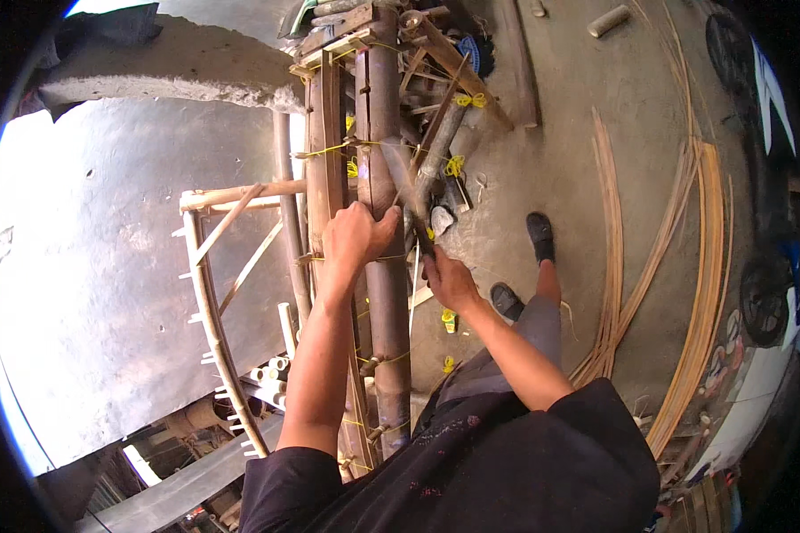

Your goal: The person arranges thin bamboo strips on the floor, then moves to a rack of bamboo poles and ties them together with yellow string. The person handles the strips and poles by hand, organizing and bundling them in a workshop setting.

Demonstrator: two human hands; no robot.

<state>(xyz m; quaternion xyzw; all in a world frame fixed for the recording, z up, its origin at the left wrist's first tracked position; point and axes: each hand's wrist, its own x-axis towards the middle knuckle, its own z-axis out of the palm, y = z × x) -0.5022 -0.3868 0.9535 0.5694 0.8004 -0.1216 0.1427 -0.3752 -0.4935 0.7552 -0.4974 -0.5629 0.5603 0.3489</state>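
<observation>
My right hand (452,282) is closed round the dark handle of a large knife (398,169). Its blade, smeared by motion, points up and left across the thick brown bamboo pole (389,311). My left hand (357,233) is closed just left of the blade, resting at the pole and the wooden strips beside it. A thin end shows by its thumb, but what the fingers hold is hidden. Yellow ties (324,153) bind the pole to the upright brown strips (327,182).
Left stands a bamboo frame with pegs (209,302) against a grey wall (80,266). Long split bamboo strips (707,266) lie on the floor at right. Poles and scraps are heaped at the far end, near a loose stone (442,219). My feet (540,238) are right of the pole.
</observation>
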